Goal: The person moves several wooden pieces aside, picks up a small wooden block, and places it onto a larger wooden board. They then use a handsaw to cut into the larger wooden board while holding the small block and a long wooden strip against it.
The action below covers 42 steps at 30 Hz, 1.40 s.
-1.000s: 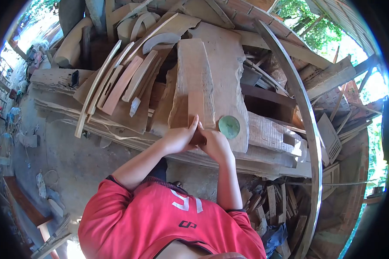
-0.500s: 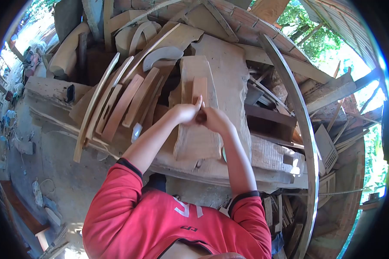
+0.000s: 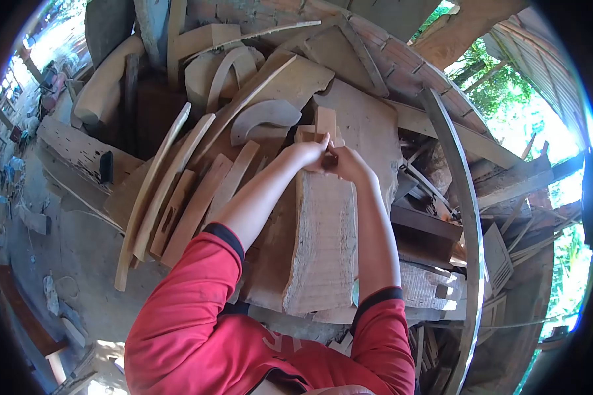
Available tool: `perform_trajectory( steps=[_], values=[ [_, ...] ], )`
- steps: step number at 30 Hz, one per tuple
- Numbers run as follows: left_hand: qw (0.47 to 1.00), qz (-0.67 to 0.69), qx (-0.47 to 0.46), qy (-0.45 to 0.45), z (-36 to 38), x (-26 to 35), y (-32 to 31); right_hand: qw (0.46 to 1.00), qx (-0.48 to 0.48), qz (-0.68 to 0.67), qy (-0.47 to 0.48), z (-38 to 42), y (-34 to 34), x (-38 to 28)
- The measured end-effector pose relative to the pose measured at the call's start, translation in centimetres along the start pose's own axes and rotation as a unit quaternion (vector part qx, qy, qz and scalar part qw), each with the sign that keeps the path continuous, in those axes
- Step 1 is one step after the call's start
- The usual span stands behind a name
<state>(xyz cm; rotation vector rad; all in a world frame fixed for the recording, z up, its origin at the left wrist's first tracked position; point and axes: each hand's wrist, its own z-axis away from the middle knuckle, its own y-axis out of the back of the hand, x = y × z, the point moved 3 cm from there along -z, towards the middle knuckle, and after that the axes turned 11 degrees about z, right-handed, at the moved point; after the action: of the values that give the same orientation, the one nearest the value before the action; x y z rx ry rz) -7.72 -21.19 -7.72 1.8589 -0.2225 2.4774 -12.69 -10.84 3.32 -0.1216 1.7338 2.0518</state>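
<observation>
My left hand point(image 3: 310, 155) and my right hand point(image 3: 350, 164) are close together, fingers closed round the rear part of a wooden block-shaped tool that looks like a hand plane point(image 3: 325, 121). Its plain front end sticks out beyond my fingers; the rest is hidden by my hands. Beneath it lies a thick pale board point(image 3: 323, 243) with a rough, wavy left edge, running lengthwise away from me. The tool is at the board's far end, both arms stretched forward. Under the board is a wide wooden slab point(image 3: 369, 125).
Several curved wooden pieces point(image 3: 175, 191) lie side by side at the left, near a crescent-shaped piece point(image 3: 267, 117). A long bent beam point(image 3: 464, 184) rises along the right. Scrap wood point(image 3: 435, 181) is piled behind it, and a brick wall point(image 3: 402, 56) stands at the back.
Both hands have pushed the hand plane forward along the board, away from my body. My arms are straighter, and the view has shifted with my leaning.
</observation>
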Motion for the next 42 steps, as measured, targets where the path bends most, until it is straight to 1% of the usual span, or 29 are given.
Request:
perform_trajectory(
  steps=[2, 3, 4, 6, 8, 9, 10, 11, 12, 14, 15, 16, 17, 18, 19, 20, 21, 22, 23, 24, 25, 26, 27, 29, 34, 36, 38, 40, 42],
  values=[
    [0.987, -0.138, 0.079, -0.021, -3.1, -3.5, 2.1, 1.000, -0.003, 0.002, -0.015, 0.8, 0.0, -0.7],
    [0.987, -0.140, 0.080, -0.021, -2.9, -3.4, 1.8, 0.998, 0.001, 0.053, -0.015, 1.1, -0.3, -1.0],
    [0.992, -0.098, 0.078, -0.008, -2.6, -3.6, 1.3, 0.994, 0.003, 0.104, -0.015, 1.6, -0.6, -1.3],
    [0.997, -0.015, 0.077, 0.021, -1.3, -4.0, -0.1, 0.994, 0.026, 0.104, -0.020, 3.0, -1.3, -1.7],
    [0.993, 0.067, 0.077, 0.051, 0.5, -4.9, -1.9, 0.990, 0.093, 0.087, 0.063, 4.7, -2.2, -2.1],
    [0.982, 0.179, 0.063, 0.013, 2.5, -4.1, -4.3, 0.990, 0.095, 0.085, 0.066, 6.2, -2.4, -2.8],
    [0.956, 0.287, 0.048, -0.029, 5.1, -2.6, -7.5, 0.995, 0.068, 0.064, 0.045, 7.9, -2.6, -3.8],
    [0.935, 0.347, 0.064, -0.021, 7.4, -1.5, -10.3, 0.998, 0.041, 0.046, 0.024, 9.6, -2.9, -4.6],
    [0.910, 0.406, 0.079, -0.015, 9.1, -1.3, -12.6, 0.997, 0.044, 0.049, 0.028, 11.2, -3.7, -5.0],
    [0.916, 0.398, 0.010, -0.037, 11.2, -2.5, -16.2, 0.992, 0.086, 0.073, 0.059, 15.0, -5.9, -5.5],
    [0.932, 0.356, 0.067, 0.001, 12.4, -2.8, -18.3, 0.992, 0.084, 0.075, 0.063, 17.4, -6.2, -6.6],
    [0.961, 0.233, 0.133, 0.072, 12.4, -5.6, -18.8, 0.995, 0.071, 0.058, 0.042, 19.8, -6.4, -7.6],
    [0.958, 0.207, 0.170, 0.102, 14.7, -3.9, -21.6, 0.997, 0.056, 0.040, 0.023, 22.1, -6.5, -8.5],
    [0.952, 0.181, 0.208, 0.133, 18.1, -0.4, -25.2, 0.997, 0.053, 0.040, 0.032, 24.1, -7.0, -9.0],
    [0.955, 0.058, 0.246, 0.158, 20.8, 2.5, -27.9, 0.997, 0.057, 0.035, 0.038, 26.0, -7.6, -9.5],
    [0.940, -0.067, 0.279, 0.184, 22.7, 4.0, -29.9, 0.997, 0.061, 0.030, 0.045, 27.8, -8.1, -9.9],
    [0.934, -0.193, 0.268, 0.140, 23.3, 3.2, -31.3, 0.996, 0.061, 0.026, 0.054, 29.5, -8.4, -10.5],
    [0.910, -0.316, 0.252, 0.094, 23.7, 2.2, -32.8, 0.996, 0.062, 0.027, 0.053, 31.1, -8.6, -10.9],
    [0.897, -0.362, 0.244, 0.068, 24.0, 1.3, -34.0, 0.996, 0.063, 0.029, 0.051, 32.1, -8.8, -11.2],
    [0.899, -0.358, 0.240, 0.076, 24.5, 1.8, -35.1, 0.996, 0.061, 0.028, 0.059, 32.7, -9.0, -11.4],
    [0.895, -0.364, 0.252, 0.061, 24.5, 1.2, -35.5, 0.997, 0.066, -0.001, 0.043, 33.1, -9.2, -11.4],
    [0.891, -0.369, 0.261, 0.047, 24.5, 0.7, -35.7, 0.997, 0.071, -0.031, 0.024, 33.3, -9.1, -11.5],
    [0.891, -0.367, 0.261, 0.049, 24.4, 0.2, -35.4, 0.997, 0.068, -0.032, 0.025, 33.3, -8.7, -11.7],
    [0.900, -0.376, 0.217, 0.040, 23.9, 0.0, -34.6, 1.000, 0.001, -0.002, 0.014, 32.6, -7.7, -11.8],
    [0.901, -0.383, 0.203, 0.029, 22.8, 1.9, -30.2, 1.000, 0.015, 0.009, -0.007, 28.3, -6.4, -11.0],
    [0.904, -0.374, 0.196, 0.071, 22.0, 2.9, -27.3, 1.000, 0.012, 0.014, -0.009, 25.3, -5.9, -10.5],
    [0.903, -0.376, 0.195, 0.068, 20.2, 2.4, -23.4, 0.999, 0.023, 0.028, -0.019, 21.6, -5.1, -9.6],
    [0.919, -0.325, 0.211, -0.070, 17.6, 1.2, -19.1, 0.999, 0.024, 0.028, -0.006, 17.7, -3.9, -8.7],
    [0.945, -0.259, 0.195, 0.044, 16.8, 5.3, -16.1, 0.998, 0.046, 0.014, 0.028, 13.1, -3.7, -6.9]
  ],
)
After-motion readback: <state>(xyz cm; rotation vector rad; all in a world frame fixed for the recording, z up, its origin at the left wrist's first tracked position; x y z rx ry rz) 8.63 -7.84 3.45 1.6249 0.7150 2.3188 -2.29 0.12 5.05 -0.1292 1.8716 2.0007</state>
